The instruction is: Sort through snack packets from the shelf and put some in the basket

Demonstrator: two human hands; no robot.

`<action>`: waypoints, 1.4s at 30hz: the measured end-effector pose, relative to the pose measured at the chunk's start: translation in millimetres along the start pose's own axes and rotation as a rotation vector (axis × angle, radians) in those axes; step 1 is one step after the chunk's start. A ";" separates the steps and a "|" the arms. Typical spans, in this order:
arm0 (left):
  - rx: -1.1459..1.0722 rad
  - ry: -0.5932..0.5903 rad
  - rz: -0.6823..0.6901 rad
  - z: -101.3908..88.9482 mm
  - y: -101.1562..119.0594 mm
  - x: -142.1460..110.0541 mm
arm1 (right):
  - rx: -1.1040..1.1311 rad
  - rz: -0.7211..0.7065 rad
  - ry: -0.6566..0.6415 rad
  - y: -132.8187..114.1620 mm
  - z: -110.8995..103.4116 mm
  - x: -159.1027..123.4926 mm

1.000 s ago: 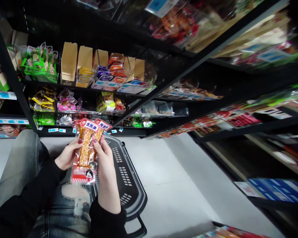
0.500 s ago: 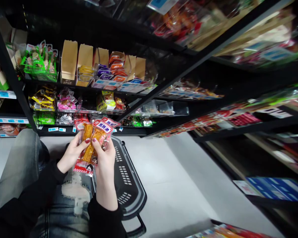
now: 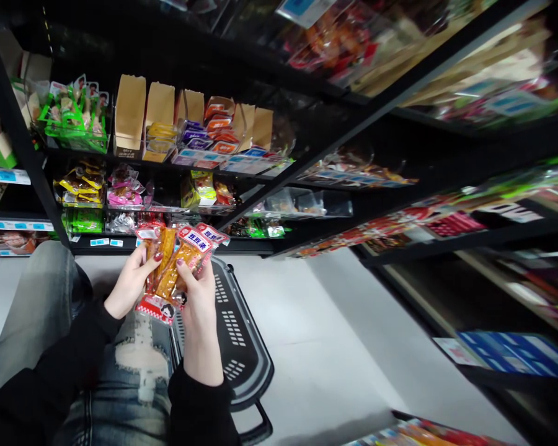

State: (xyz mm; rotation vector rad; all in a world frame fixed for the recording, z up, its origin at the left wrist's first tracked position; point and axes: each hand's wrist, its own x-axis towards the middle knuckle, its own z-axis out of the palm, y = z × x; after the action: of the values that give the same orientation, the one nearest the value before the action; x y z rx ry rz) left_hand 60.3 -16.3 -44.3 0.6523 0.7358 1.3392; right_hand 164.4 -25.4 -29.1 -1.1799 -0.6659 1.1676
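Between my two hands are several clear snack packets [image 3: 168,282] with red-and-white ends and orange-brown strips inside, fanned over each other above my lap. My left hand [image 3: 128,285] closes on their left side, its thumb pressed on the front. On the right side, my right hand [image 3: 199,300] grips them with its thumb on the front and its fingers mostly hidden behind. Blue characters show on the upper ends of the packets. Just right of my leg, a black-and-grey shopping basket [image 3: 263,356] stands on the floor, partly covered by my right hand and forearm.
Ahead are black shelves [image 3: 242,251] with bins of small packets, including green bags [image 3: 74,114], yellow packets [image 3: 81,183] and pink packets [image 3: 124,189]. Open cardboard boxes [image 3: 130,114] stand on the upper level. More shelving runs along the right, and colourful packages [image 3: 418,433] lie at lower right.
The packets have spread further apart in my hands, with more of the rear right one showing. My left hand has shifted slightly left and its thumb has moved away from the right one.
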 end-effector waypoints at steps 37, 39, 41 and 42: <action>-0.297 0.203 -0.160 -25.3 27.8 12.1 | 0.182 0.229 0.107 17.7 -28.1 4.3; -0.416 0.053 -0.254 -30.8 35.7 12.3 | 0.154 0.217 0.134 16.3 -28.3 5.0; -0.461 -0.034 -0.283 -33.9 41.3 11.2 | 0.116 0.190 0.139 16.6 -26.7 4.1; -0.467 -0.052 -0.282 -33.9 43.1 10.3 | 0.094 0.178 0.119 17.6 -25.5 3.2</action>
State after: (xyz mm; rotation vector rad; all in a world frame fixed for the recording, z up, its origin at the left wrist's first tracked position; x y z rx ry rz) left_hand 8.0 -0.8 -32.6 0.1998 0.4292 1.1698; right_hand 182.0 -32.1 -53.8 -1.2371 -0.4177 1.2525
